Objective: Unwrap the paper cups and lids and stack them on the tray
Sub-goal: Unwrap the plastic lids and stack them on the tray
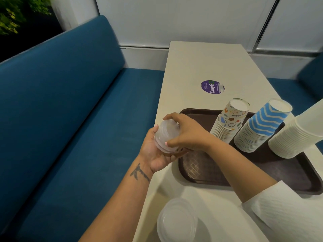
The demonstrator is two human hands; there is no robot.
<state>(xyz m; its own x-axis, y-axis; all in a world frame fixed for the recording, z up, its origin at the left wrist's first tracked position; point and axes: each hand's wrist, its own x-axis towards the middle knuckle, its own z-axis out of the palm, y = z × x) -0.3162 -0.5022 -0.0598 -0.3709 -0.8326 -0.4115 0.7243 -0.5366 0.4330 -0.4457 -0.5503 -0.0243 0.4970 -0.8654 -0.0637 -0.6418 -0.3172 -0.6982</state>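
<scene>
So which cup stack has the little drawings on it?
Find the brown tray on the table. Three cup stacks stand on it in a row. The doodle stack is the one nearest the hands; the others are blue zigzag and plain white.

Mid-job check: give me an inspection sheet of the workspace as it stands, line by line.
Surface: cream table, brown tray near its front edge.
Job's things: three upside-down cup stacks on the tray: doodle-print cups, blue zigzag cups, plain white cups. Small stack of clear lids held in the air off the table's left edge; wider clear lids on the table in front.
Clutter: purple round sticker on the table.
Grippers: left hand cradles the small lids from below, right hand grips them from above.
Cables: nothing seen.
Surroundings: blue bench, white wall panels, plant top left.
</scene>
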